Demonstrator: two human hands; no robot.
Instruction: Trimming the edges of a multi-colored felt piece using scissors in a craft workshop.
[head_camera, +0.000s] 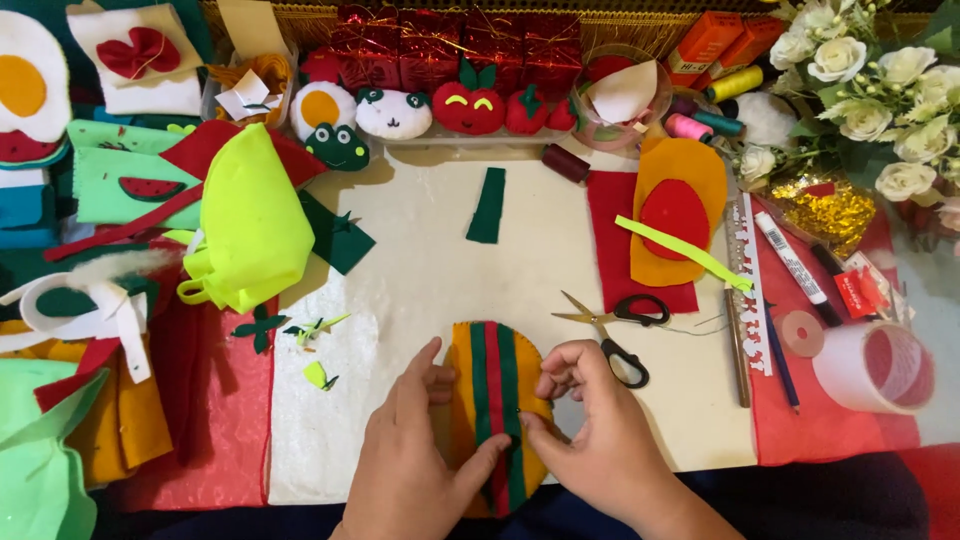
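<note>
Round orange felt piece (495, 400), green-red-green strips, flat on table edge.

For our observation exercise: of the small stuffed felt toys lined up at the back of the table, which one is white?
The white panda face, with dark ears and eye patches. Its neighbours are a green frog, a red smiling apple and a red strawberry.
</note>
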